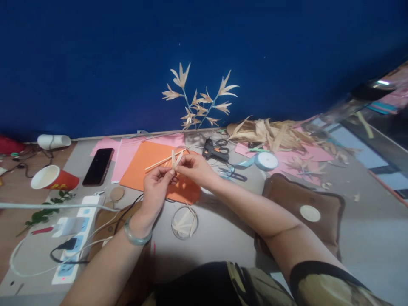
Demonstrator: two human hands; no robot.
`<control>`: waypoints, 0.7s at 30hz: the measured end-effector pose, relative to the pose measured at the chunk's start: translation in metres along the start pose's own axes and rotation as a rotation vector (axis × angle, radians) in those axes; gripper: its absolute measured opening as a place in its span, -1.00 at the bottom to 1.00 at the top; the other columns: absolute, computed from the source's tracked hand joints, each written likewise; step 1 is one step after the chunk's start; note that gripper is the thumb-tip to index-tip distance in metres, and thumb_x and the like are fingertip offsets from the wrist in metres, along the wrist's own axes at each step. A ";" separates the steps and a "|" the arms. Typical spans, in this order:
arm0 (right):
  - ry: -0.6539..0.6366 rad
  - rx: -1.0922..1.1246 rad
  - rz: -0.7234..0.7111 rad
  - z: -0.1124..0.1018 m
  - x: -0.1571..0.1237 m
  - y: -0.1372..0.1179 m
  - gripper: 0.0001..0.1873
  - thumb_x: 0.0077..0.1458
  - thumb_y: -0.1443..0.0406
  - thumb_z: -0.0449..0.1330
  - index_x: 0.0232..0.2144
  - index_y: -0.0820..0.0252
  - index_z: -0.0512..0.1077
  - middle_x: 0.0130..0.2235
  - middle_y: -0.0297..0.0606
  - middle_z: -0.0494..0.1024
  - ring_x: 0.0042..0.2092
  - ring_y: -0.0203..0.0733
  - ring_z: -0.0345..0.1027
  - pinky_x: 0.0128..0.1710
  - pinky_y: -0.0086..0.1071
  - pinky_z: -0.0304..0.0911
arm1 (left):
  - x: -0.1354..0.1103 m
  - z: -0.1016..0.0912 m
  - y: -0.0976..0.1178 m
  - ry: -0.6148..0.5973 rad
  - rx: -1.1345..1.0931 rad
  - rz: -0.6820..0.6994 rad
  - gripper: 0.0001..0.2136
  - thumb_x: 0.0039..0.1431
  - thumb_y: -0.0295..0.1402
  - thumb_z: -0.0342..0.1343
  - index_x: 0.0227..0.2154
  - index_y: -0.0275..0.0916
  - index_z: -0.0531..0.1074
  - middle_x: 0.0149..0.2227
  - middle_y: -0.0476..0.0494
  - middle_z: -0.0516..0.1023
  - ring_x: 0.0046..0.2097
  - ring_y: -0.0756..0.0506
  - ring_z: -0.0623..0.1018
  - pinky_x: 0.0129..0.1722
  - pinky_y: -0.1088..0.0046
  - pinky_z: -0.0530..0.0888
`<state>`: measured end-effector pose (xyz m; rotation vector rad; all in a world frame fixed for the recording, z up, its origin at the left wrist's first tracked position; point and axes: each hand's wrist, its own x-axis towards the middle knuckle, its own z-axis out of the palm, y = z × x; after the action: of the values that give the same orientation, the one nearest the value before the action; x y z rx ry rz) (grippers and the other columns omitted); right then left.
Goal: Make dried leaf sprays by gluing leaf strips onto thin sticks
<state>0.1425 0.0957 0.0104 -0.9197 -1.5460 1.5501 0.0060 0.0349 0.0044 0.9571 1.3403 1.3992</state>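
Above an orange sheet (137,170), both of my hands meet fingertip to fingertip. Between the fingers of my left hand (156,182) and my right hand (194,168) are pale, pointed corn husk pieces (174,158), pinched at their lower end. A thin wooden stick (161,162) lies on the orange sheet just behind the fingers. Closer to me is a round clear dish (185,223) with cut husk pieces in it. Beyond my hands stands a branch of husk flowers (204,100) on blue-wrapped stems.
A black glue gun (214,149), scissors (234,173) and a blue ribbon roll (267,161) lie to the right, before a pile of dried husks (270,134). A brown cushion (287,199) sits nearer. At left are a phone (98,166), red paper cup (65,177) and power strip (75,244) with cables.
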 end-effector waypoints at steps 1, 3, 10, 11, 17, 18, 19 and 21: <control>0.002 -0.008 0.002 0.000 0.000 0.000 -0.78 -0.08 0.22 0.28 -0.56 0.26 0.37 -0.50 -0.34 0.45 -0.44 -0.35 0.28 -0.42 -0.45 0.19 | 0.001 -0.001 -0.001 -0.005 0.006 0.005 -0.79 -0.03 -0.26 0.26 -0.42 -0.32 0.49 -0.54 -0.06 0.54 -0.49 0.01 0.52 -0.39 0.50 0.48; 0.007 -0.018 0.009 0.000 0.001 0.000 -0.80 -0.09 0.25 0.27 -0.56 0.27 0.37 -0.51 -0.35 0.44 -0.45 -0.36 0.27 -0.41 -0.46 0.18 | 0.002 -0.003 -0.004 -0.024 0.014 0.021 -0.81 -0.02 -0.27 0.26 -0.41 -0.31 0.50 -0.54 -0.05 0.54 -0.49 0.01 0.53 -0.39 0.50 0.48; 0.006 -0.006 -0.003 0.001 0.001 0.000 -0.83 -0.10 0.28 0.25 -0.57 0.25 0.34 -0.54 -0.40 0.41 -0.48 -0.38 0.26 -0.44 -0.49 0.16 | 0.003 -0.009 -0.012 -0.014 0.039 0.033 -0.80 -0.05 -0.29 0.29 -0.38 -0.29 0.53 -0.52 -0.03 0.56 -0.49 0.00 0.55 -0.40 0.50 0.51; 0.002 0.004 -0.003 0.001 0.001 0.001 -0.83 -0.10 0.28 0.25 -0.57 0.25 0.34 -0.53 -0.40 0.42 -0.47 -0.38 0.27 -0.44 -0.49 0.17 | 0.003 -0.009 -0.012 -0.014 0.045 0.027 -0.80 -0.05 -0.30 0.30 -0.36 -0.29 0.53 -0.51 -0.03 0.57 -0.48 0.00 0.55 -0.39 0.49 0.51; -0.021 0.053 0.028 0.001 -0.001 0.001 -0.88 -0.12 0.34 0.24 -0.55 0.24 0.34 -0.50 -0.40 0.44 -0.42 -0.36 0.33 -0.40 -0.49 0.22 | 0.001 -0.007 -0.008 -0.012 0.017 -0.009 -0.79 -0.08 -0.30 0.31 -0.38 -0.31 0.52 -0.52 -0.04 0.58 -0.50 -0.01 0.55 -0.40 0.48 0.52; -0.022 0.054 0.033 0.001 -0.001 0.001 -0.88 -0.12 0.35 0.24 -0.55 0.25 0.34 -0.51 -0.40 0.43 -0.43 -0.37 0.33 -0.41 -0.50 0.21 | 0.002 -0.007 -0.008 -0.008 0.001 -0.020 -0.79 -0.09 -0.30 0.31 -0.39 -0.31 0.51 -0.53 -0.03 0.57 -0.51 -0.01 0.55 -0.41 0.48 0.52; -0.020 0.054 0.034 0.002 -0.001 0.001 -0.88 -0.12 0.35 0.23 -0.56 0.24 0.33 -0.52 -0.41 0.43 -0.44 -0.37 0.32 -0.41 -0.50 0.21 | 0.002 -0.007 -0.009 -0.003 -0.015 -0.031 -0.79 -0.10 -0.30 0.32 -0.40 -0.31 0.51 -0.53 -0.03 0.57 -0.52 -0.01 0.55 -0.42 0.47 0.52; -0.009 0.047 0.028 0.002 -0.001 0.000 -0.88 -0.12 0.36 0.23 -0.56 0.24 0.33 -0.53 -0.41 0.42 -0.45 -0.37 0.32 -0.42 -0.49 0.20 | 0.004 -0.007 -0.010 0.006 -0.040 -0.052 -0.78 -0.12 -0.30 0.32 -0.41 -0.31 0.49 -0.54 -0.02 0.56 -0.54 0.00 0.54 -0.44 0.47 0.52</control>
<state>0.1408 0.0936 0.0101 -0.9126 -1.5028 1.6058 -0.0003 0.0366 -0.0060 0.8855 1.3278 1.3856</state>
